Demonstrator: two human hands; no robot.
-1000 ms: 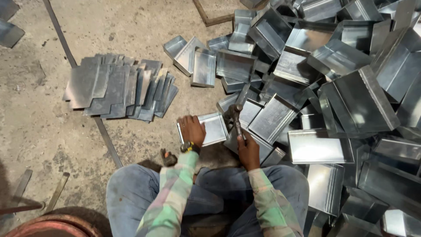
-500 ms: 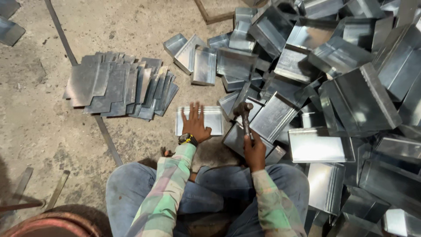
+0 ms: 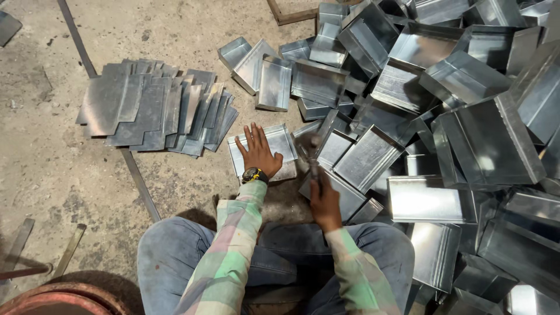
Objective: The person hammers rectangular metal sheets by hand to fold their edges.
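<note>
Since 0.5 s ago left hand [image 3: 259, 150] spread flat, fingers released, pressing metal sheet [image 3: 262, 153] on floor; right hand [image 3: 324, 203] clenched around what looks like a hammer [image 3: 314, 153], raised beside it.

L hand [image 3: 259, 153] has slid fwd, now flat on the sheet-metal tray [image 3: 263, 153]. R hand [image 3: 325, 204] has lifted the hammer [image 3: 314, 156] higher.

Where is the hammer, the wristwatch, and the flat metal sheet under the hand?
hammer [image 3: 313, 153], head view, on its blurred head and upper handle.
wristwatch [image 3: 254, 174], head view, on its dial.
flat metal sheet [image 3: 281, 140], head view, on its bare right part.
</note>
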